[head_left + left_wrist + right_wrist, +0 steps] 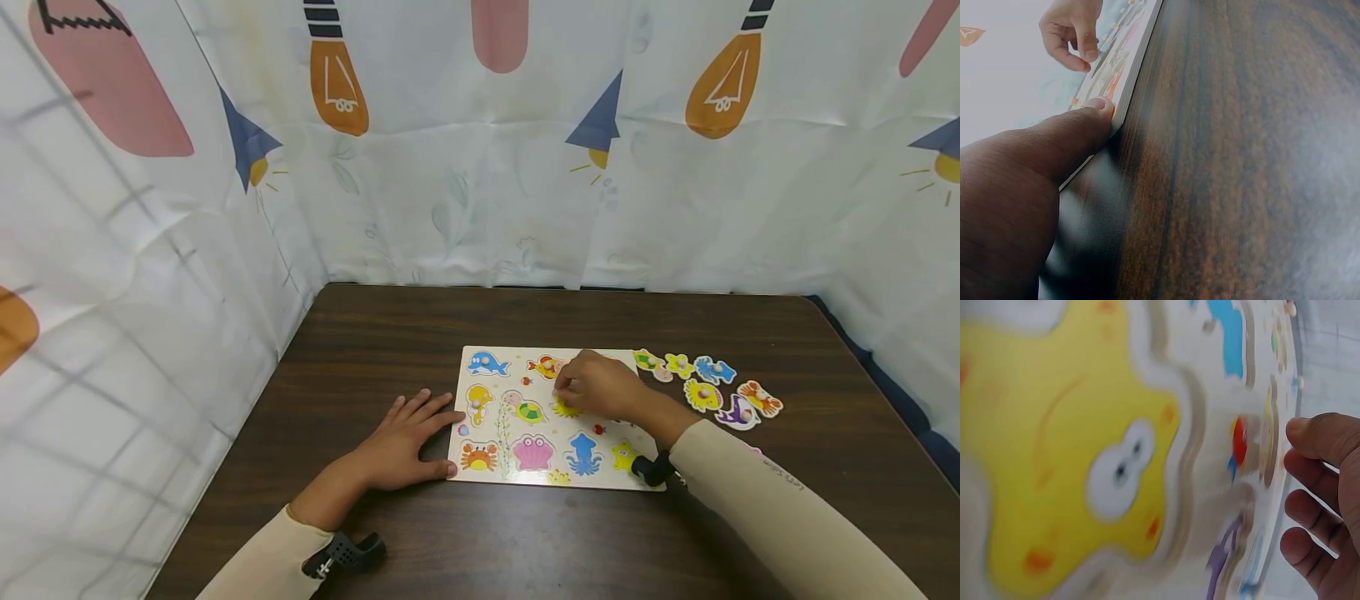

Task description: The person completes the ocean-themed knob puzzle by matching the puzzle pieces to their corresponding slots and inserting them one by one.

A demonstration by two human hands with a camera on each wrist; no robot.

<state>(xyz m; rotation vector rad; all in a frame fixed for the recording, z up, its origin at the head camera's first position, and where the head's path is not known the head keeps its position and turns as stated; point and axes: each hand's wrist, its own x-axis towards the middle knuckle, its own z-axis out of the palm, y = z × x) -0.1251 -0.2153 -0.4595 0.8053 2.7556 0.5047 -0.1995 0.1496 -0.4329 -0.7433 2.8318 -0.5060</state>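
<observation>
While my left hand (401, 442) lies flat on the table (375, 342), fingers straight and thumb against the left edge of the puzzle board (517, 475), most of the sea creatures already sit in their slots; my right hand (600, 387) curls over the board's middle, fingertips pinching at a yellow piece (564, 409); I judge the job over halfway, since six loose pieces (705, 387) wait just beside the board's right edge.

We are seeing a dark wooden table (390, 333) standing against a white curtain (465, 192) printed with orange bulbs, and six loose sea-animal pieces (708, 387) lying just right of the board.
</observation>
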